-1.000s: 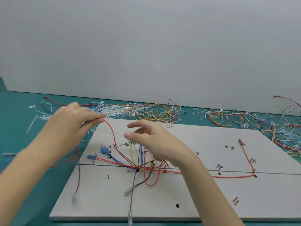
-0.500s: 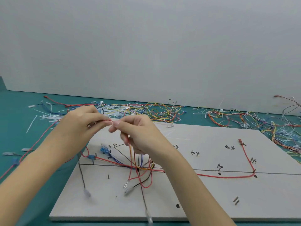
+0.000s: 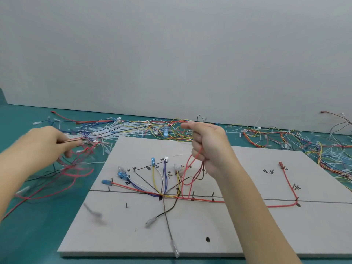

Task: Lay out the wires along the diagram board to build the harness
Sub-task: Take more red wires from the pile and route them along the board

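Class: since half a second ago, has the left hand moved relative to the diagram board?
Yes. The left hand has swung leftward, off the diagram board and away from its far-left corner.

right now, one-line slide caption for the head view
Right hand lifts a red wire above the diagram board.

Diagram board (image 3: pixel 247 225): pale grey, flat on table, under right hand (image 3: pixel 208 144), handwritten marks and black guide lines on it. Laid wires (image 3: pixel 162 183): yellow, white, blue, red, dark, fan out from one junction point below-left of right hand; blue and clear connectors at ends. Long red wire (image 3: pixel 285 180) runs along line to right of right forearm, bends up. Red wire loop (image 3: pixel 192 168) hangs from right hand, pinched. Left hand (image 3: pixel 47 143) grips blurred dark and red wire bundle (image 3: pixel 76 168), off board left edge.
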Action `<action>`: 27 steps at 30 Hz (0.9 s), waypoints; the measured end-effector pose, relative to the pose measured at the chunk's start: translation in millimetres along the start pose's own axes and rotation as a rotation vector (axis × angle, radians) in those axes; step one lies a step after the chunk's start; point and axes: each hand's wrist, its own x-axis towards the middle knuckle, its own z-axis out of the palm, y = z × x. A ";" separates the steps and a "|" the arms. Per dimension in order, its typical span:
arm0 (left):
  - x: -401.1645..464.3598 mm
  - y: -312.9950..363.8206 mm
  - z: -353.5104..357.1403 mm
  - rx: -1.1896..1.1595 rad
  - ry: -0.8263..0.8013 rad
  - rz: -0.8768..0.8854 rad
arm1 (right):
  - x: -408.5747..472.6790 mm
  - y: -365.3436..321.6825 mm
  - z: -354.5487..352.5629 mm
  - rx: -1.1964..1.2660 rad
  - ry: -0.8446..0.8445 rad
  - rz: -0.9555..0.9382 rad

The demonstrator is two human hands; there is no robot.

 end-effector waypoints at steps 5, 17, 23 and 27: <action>28.3 -72.3 17.0 -0.019 0.009 -0.141 | 3.5 -6.0 -20.6 0.159 0.033 0.005; -14.0 58.9 17.6 0.153 0.184 0.248 | 2.1 8.7 -26.6 0.299 0.074 0.008; -23.4 83.0 30.6 -0.161 0.089 0.378 | 3.5 12.1 -33.1 0.624 -0.081 0.042; -31.1 91.0 32.9 -0.292 -0.032 0.369 | -2.1 12.3 -28.3 0.873 -0.210 0.081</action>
